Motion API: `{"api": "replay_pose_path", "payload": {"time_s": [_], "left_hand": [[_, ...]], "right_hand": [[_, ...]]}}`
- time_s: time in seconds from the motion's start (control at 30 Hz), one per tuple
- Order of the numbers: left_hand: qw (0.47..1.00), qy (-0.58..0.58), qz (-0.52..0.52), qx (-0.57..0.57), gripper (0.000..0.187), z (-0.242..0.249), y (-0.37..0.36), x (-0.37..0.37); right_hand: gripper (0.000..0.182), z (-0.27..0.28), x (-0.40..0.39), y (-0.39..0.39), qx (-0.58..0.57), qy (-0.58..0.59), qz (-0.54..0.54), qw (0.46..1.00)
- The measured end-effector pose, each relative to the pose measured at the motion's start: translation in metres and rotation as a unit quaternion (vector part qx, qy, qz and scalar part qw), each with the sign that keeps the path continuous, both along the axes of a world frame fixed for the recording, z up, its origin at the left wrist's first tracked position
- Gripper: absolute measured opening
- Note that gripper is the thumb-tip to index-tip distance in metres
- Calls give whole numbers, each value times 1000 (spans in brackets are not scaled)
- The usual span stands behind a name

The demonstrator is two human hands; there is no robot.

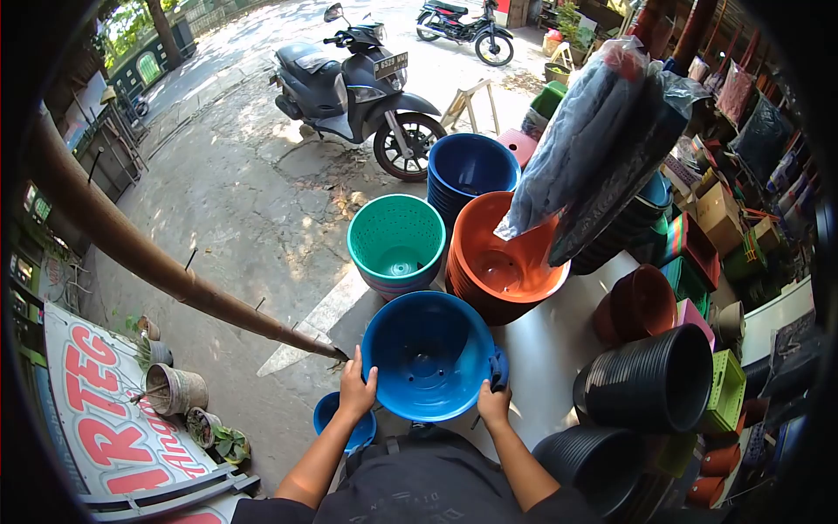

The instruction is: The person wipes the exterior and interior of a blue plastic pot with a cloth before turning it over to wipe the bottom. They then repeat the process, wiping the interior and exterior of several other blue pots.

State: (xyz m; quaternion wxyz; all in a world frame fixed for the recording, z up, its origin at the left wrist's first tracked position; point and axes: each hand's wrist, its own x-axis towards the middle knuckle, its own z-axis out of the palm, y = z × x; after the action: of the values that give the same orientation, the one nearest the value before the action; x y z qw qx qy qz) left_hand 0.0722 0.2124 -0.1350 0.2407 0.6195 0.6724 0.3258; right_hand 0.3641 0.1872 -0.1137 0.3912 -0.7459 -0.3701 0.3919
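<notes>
A round blue plant pot (388, 336) with dark spots like holes in its bottom is held in front of my body, its mouth tilted up towards me. My left hand (357, 390) grips its left side, fingers on the outer wall and thumb near the rim. On the opposite side my right hand (494, 403) is closed at the rim, together with a bunched dark blue cloth-like piece (498, 370). Just beyond stand a green perforated basket (395, 229) on a stack and a stack of orange pots (489, 229). A smaller blue container (326, 409) sits below my left hand.
Dark blue pots (471, 162) are stacked farther back, near a parked scooter (349, 96). A bamboo pole (175, 271) slants in from the left. Plastic-wrapped goods (580, 131) hang at right above black pots (624, 384). A lettered sign (113, 410) lies left.
</notes>
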Motion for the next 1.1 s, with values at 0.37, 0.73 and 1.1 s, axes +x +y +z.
{"api": "replay_pose_path", "payload": {"time_s": [0.37,0.73,1.1], "left_hand": [[989,50,-3,-138,71,-41,-3,0],[951,233,-47,-197,78,-44,-3,11],[965,188,-45,-178,77,-47,-10,5]], "right_hand": [[61,-71,15,1,-96,-74,12,993],[96,-73,6,11,8,-262,241,934],[93,-60,-1,0,-8,-273,228,934]]}}
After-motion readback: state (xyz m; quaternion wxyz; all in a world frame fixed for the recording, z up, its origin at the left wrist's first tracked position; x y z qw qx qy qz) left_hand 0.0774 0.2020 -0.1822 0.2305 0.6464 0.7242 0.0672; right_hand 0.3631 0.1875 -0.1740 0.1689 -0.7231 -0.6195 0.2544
